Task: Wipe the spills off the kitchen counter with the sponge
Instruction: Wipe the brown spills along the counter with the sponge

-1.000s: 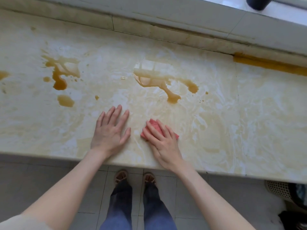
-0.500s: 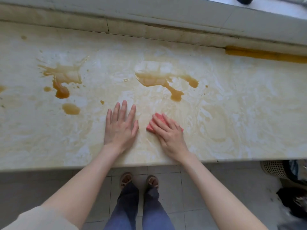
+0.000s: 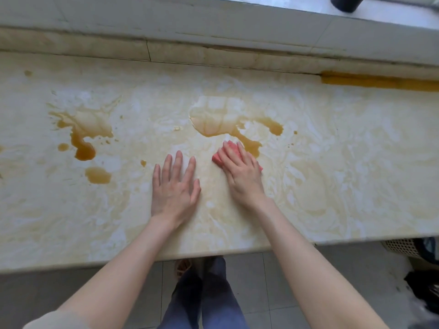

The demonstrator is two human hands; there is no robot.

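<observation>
A pink sponge (image 3: 231, 148) lies flat on the cream marble counter (image 3: 344, 167), pressed down under my right hand (image 3: 241, 172). The sponge's far edge touches the tail of the middle brown spill (image 3: 213, 125). A second brown spill (image 3: 82, 136) spreads at the left, with a separate puddle (image 3: 97, 175) below it and small drops around. My left hand (image 3: 174, 186) rests flat on the counter just left of the sponge, fingers spread, holding nothing. Pale smeared streaks cover much of the counter.
A raised ledge (image 3: 213, 32) runs along the back of the counter, with a yellow-brown strip (image 3: 377, 83) at its right foot. A dark cup (image 3: 346, 3) stands on the sill at the top right. A woven basket (image 3: 399, 246) sits on the floor at the right.
My right hand has pushed the sponge away from me, up to the middle spill. My left hand has stayed flat beside it.
</observation>
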